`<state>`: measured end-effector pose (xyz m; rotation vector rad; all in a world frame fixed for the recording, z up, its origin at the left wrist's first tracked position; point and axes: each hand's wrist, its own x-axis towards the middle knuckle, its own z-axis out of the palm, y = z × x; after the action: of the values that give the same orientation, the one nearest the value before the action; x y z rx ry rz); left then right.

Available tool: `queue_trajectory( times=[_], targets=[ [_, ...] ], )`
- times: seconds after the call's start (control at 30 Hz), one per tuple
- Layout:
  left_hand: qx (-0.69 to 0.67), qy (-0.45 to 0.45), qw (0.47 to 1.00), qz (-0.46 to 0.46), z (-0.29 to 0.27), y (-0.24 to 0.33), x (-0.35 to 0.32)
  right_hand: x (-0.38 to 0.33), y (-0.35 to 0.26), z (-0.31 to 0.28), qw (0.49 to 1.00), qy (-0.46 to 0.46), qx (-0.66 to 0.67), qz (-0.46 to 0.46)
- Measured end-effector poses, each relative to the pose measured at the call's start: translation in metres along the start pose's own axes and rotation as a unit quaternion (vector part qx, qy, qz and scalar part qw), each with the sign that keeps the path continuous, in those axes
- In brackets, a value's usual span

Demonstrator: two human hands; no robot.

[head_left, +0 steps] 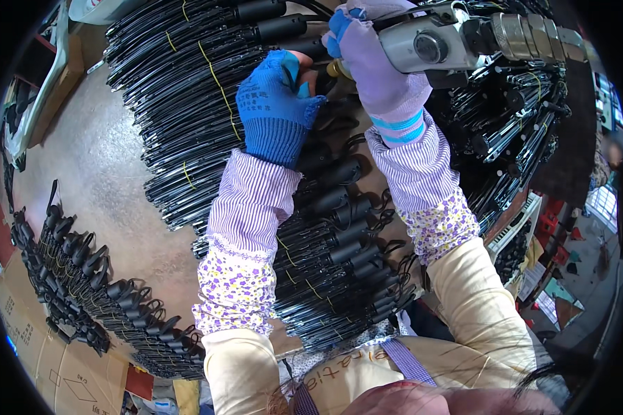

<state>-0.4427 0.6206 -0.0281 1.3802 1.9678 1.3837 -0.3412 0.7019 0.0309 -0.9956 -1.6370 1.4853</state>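
My left hand, in a blue knitted glove with bare fingertips showing, is closed at the end of a black umbrella handle; its fingers partly hide the grip. My right hand, in a lavender glove with blue fingertips, is wrapped round a grey metal air tool. The tool's brass-coloured tip is close beside my left fingers; whether it touches the handle I cannot tell. Under and around both hands lie rows of folded black umbrella frames, their handles pointing right, with yellow strings across them.
More umbrella frames lie between my forearms, and another bundle is at the right. A curved row of frames follows the table's near left edge. Cardboard stands at the lower left. Red crates are on the floor at right.
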Motion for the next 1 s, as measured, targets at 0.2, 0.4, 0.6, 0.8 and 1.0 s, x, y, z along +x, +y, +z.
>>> queue_trajectory(
  times=[0.2, 0.4, 0.6, 0.8, 1.0],
  targets=[
    [0.007, 0.007, 1.0, 0.002, -0.001, 0.001, -0.002, 0.007, 0.011, -0.004, 0.997, 0.005, -0.004, -0.071],
    [-0.002, 0.006, 1.0, -0.015, -0.004, 0.001, -0.003, 0.018, 0.02, 0.0, 0.976, -0.029, 0.049, -0.212],
    [-0.026, 0.01, 1.0, -0.011, -0.003, 0.003, -0.001, 0.03, 0.026, 0.009, 0.93, -0.06, 0.099, -0.348],
    [-0.016, 0.015, 1.0, 0.015, -0.005, -0.001, -0.002, 0.015, -0.019, 0.002, 0.97, -0.007, 0.132, -0.203],
    [-0.204, -0.004, 0.976, -0.081, -0.019, 0.006, 0.0, 0.017, -0.036, 0.0, 0.983, 0.039, 0.155, -0.088]
  ],
)
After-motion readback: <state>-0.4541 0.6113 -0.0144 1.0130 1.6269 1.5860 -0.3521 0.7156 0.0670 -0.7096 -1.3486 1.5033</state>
